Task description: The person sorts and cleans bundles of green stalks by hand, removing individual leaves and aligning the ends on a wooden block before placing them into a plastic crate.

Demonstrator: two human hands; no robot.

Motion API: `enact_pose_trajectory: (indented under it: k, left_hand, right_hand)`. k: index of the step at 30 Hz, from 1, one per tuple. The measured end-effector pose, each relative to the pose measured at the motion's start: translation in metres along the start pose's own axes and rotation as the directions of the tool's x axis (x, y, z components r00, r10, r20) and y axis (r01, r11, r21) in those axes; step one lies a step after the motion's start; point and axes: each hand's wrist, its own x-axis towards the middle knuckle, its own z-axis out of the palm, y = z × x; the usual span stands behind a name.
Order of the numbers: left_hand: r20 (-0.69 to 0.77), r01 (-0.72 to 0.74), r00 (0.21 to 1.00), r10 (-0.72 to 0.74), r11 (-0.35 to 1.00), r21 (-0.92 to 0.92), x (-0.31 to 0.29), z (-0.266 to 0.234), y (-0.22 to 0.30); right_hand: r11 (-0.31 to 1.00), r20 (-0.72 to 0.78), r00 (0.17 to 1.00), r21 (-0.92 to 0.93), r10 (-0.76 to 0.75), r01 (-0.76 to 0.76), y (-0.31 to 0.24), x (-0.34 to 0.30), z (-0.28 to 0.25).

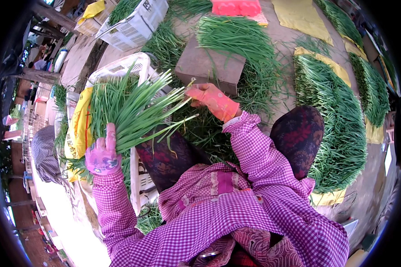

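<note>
My left hand (103, 156), in a pink-purple patterned glove, is closed around a loose bunch of long green chives (140, 115). The bunch lies slanted over a white plastic crate (140, 66), its pale ends fanning out to the right. At those ends my right hand (213, 101), in a pink-orange glove, has its fingers pinched together. A thin yellowish blade (192, 82) sticks up from the pinch; the fingertips partly hide what they grip. More chives fill the crate, beside a yellow printed sack (79, 127) along its left side.
A brown block (209, 66) ahead carries a pile of cut chives (236, 38). Loose blades (209, 135) litter the floor between my knees. At right, a long stack of chives (332, 124) lies on yellow sacking. Another white crate (136, 26) stands far left, and a red-pink package (236, 7) lies beyond.
</note>
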Motion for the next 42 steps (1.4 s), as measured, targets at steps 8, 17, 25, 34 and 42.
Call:
enact_pose_trajectory:
  k: [8, 17, 25, 34, 42]
  left_hand:
    - [-0.034, 0.003, 0.999, -0.004, 1.0, -0.022, 0.001, -0.003, 0.0]
    - [0.04, 0.093, 0.995, -0.091, 0.995, -0.049, -0.001, -0.005, -0.007]
    - [0.034, 0.11, 0.993, -0.109, 0.994, -0.023, -0.002, -0.005, -0.008]
    - [-0.046, 0.072, 0.996, -0.074, 0.997, -0.032, 0.005, -0.005, -0.001]
    - [-0.026, 0.158, 0.987, -0.159, 0.987, -0.033, 0.006, -0.004, -0.011]
  right_hand:
    - [0.872, 0.147, 0.986, 0.49, -0.082, 0.0, 0.015, 0.008, 0.015]
    - [0.908, -0.332, 0.934, 0.337, -0.131, 0.247, 0.003, 0.007, -0.055]
    - [0.98, 0.078, 0.99, -0.153, -0.115, 0.126, 0.001, -0.004, 0.023]
    - [0.987, -0.281, 0.96, 0.155, -0.003, 0.048, 0.017, 0.009, -0.032]
    - [0.972, 0.513, 0.828, 0.055, -0.226, 0.23, 0.029, -0.012, 0.039]
